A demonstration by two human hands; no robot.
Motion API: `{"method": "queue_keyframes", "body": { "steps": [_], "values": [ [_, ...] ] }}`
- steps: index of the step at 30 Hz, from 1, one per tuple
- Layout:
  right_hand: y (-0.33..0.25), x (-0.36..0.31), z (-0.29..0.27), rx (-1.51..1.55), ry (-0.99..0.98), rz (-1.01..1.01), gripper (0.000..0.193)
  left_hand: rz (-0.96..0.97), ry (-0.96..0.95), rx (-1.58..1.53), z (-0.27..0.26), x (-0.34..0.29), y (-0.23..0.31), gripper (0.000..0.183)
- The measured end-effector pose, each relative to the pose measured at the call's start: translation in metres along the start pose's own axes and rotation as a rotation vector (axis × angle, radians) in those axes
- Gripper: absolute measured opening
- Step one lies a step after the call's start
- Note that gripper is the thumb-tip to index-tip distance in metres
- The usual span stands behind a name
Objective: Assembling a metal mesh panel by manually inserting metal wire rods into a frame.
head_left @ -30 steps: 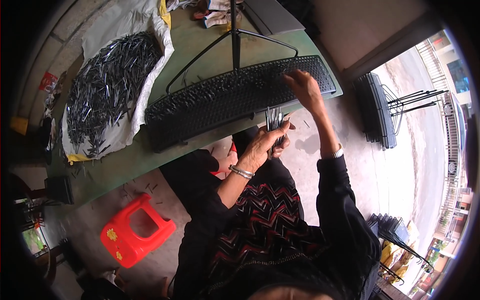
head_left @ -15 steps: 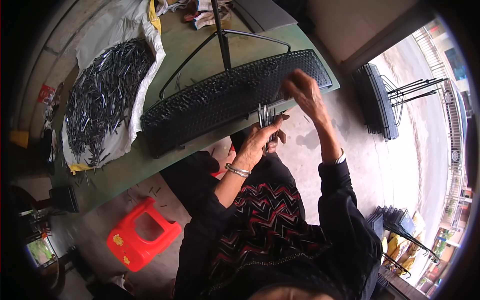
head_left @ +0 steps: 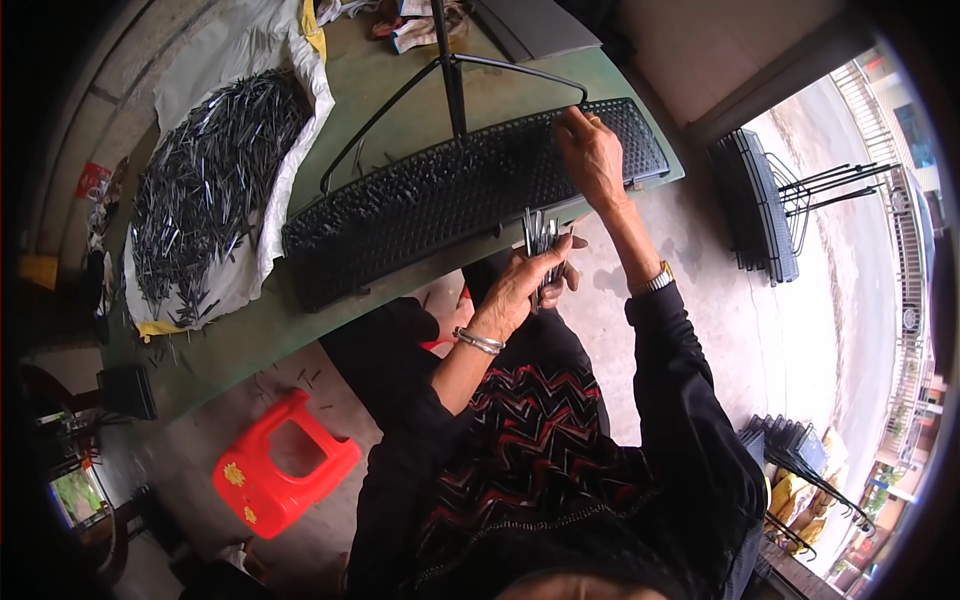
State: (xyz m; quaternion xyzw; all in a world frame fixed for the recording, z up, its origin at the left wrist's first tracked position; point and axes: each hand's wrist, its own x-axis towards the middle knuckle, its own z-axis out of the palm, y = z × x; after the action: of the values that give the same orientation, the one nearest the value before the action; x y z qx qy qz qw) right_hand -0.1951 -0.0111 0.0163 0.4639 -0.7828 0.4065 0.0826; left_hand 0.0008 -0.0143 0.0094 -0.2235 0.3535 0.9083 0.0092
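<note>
A long black perforated panel [head_left: 400,245] with a wire frame [head_left: 452,90] rising from its far side lies along the table edge. Short dark pieces crowd the holes of its left and far part. My left hand [head_left: 515,285] is closed round a bundle of thin dark strips [head_left: 540,232], held upright just off the panel's near edge. Over the right part of the panel, my right hand [head_left: 593,160] has its fingers pinched together near the far rim. Whatever is between those fingertips is too small to make out.
On the green table [head_left: 230,365] a white sack [head_left: 318,110] lies open under a heap of dark strips [head_left: 215,190]. A red plastic stool [head_left: 285,465] stands on the floor at the left. More black panels with wire frames [head_left: 755,205] stand to the right.
My right hand has moved up and slightly left, from above the panel's near right part to its far rim. The left hand stays almost in place with its bundle.
</note>
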Motion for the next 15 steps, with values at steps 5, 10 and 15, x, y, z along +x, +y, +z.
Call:
{"method": "queue_keyframes", "body": {
  "steps": [5, 10, 15],
  "values": [
    [-0.001, 0.007, 0.000, -0.041, -0.058, -0.092, 0.011, 0.005, -0.002, -0.012, 0.003, -0.002, -0.001, 0.037],
    [-0.014, -0.004, -0.007, -0.166, -0.052, 0.048, 0.013, -0.003, 0.020, -0.016, -0.001, -0.005, -0.001, 0.037],
    [-0.011, -0.011, -0.013, -0.167, -0.079, 0.055, 0.022, -0.008, 0.015, -0.008, 0.001, -0.007, 0.000, 0.036]
  ]
}}
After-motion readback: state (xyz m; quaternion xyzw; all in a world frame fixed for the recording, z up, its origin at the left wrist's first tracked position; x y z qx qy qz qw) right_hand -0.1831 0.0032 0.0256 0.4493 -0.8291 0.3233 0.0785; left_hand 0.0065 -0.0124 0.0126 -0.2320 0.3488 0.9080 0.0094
